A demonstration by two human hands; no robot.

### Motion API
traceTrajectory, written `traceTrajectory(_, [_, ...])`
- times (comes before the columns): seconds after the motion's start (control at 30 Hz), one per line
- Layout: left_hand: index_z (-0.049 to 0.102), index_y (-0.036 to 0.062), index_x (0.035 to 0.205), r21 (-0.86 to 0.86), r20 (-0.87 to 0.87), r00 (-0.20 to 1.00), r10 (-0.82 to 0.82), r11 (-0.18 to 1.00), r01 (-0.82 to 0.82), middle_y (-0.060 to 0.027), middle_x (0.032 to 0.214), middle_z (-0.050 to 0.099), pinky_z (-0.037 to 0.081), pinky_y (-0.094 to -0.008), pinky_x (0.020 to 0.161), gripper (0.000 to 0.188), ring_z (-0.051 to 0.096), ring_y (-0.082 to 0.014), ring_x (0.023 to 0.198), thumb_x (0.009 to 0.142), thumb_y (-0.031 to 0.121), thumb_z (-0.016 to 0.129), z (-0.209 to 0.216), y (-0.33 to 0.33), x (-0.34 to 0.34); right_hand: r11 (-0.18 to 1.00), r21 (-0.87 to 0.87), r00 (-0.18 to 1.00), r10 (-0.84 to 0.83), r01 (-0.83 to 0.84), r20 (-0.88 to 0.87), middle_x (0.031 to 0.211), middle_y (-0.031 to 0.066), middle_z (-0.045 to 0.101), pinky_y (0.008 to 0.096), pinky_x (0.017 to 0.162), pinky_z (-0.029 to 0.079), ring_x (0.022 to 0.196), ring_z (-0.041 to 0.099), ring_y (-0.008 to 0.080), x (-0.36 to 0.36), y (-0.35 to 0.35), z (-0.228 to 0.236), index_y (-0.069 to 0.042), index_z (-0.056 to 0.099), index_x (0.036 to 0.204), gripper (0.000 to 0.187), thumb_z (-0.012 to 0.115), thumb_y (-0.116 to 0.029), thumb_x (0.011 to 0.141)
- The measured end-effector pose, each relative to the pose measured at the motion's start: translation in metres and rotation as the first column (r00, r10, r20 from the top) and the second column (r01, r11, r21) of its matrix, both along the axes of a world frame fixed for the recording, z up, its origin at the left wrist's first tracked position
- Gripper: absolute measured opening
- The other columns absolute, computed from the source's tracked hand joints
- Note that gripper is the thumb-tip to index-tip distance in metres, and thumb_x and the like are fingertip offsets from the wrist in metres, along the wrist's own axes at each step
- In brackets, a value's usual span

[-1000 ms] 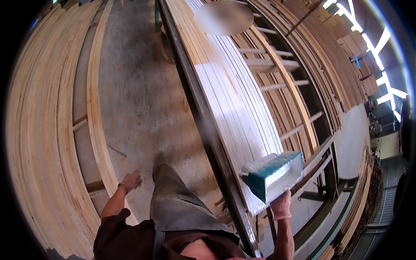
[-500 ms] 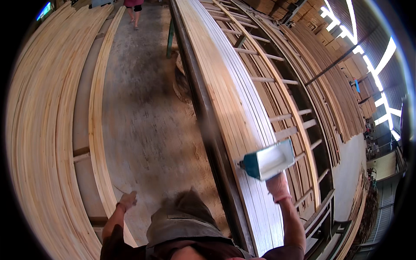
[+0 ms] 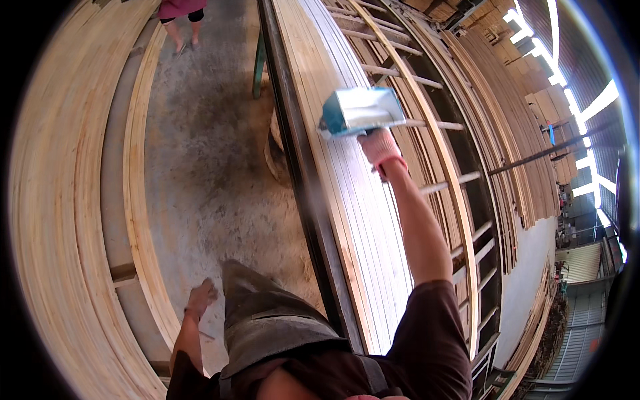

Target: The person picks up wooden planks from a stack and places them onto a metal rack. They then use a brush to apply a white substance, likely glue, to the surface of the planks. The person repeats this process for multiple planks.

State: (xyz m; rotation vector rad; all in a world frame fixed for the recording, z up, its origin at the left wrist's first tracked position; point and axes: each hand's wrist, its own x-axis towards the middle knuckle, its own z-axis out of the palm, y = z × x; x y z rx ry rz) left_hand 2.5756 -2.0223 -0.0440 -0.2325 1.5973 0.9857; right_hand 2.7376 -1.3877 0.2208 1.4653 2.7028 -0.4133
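Observation:
My right hand (image 3: pixel 379 147), in a pale pink knit glove, is closed round the handle of a teal box-shaped paint applicator (image 3: pixel 367 110) with a white inside. The arm stretches forward over a long row of narrow wooden strips (image 3: pixel 337 167) lying side by side. A white, shiny coat covers most of the strips' width close to me. Toward the far end the left-hand strips show bare wood. My left hand (image 3: pixel 202 298) hangs low at my side, fingers loosely apart, holding nothing. It is nearest to a pale board at the left.
A dark rail (image 3: pixel 293 140) edges the strips on the left. Beyond them on the right runs a wooden rack (image 3: pixel 450 167) with crossbars. Long boards (image 3: pixel 63 200) are piled at left. On the concrete floor (image 3: pixel 200 167) ahead, another person (image 3: pixel 182 20) stands partly in view.
My right hand has moved forward and left along the strips with the applicator. The white coat near me looks wider. The other person appears nearer.

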Motion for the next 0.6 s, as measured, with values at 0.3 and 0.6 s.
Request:
traceTrajectory(0.3, [0.051,-0.0008,0.135,-0.405,0.25,0.957,0.146,0.914,-0.034,-0.018,0.118,0.064,0.052,-0.0439,0.072,0.076,0.063,-0.033,0.096,0.094,0.063,0.055,-0.1,-0.042,-0.14,0.979,-0.179,0.961,-0.139,0.097,-0.241,0.102,0.0247,0.072,0.0448,0.054,0.058,0.075,0.074,0.0337,-0.295,0.143,0.049,0.0,0.066,0.125,0.04,0.052,-0.016,0.091])
traceTrajectory(0.6, [0.056,0.0203,0.098,0.168,0.191,0.981,0.028,0.984,-0.061,0.0048,0.082,0.054,0.035,-0.0237,0.061,0.038,0.05,-0.0094,0.069,0.103,0.056,0.046,0.013,0.245,-0.363,0.989,0.09,0.991,-0.108,0.115,-0.083,0.099,0.0154,0.075,0.0402,0.077,0.058,0.093,0.073,0.0261,-0.379,0.223,-0.009,-0.007,0.077,0.093,0.025,0.059,-0.024,0.088])
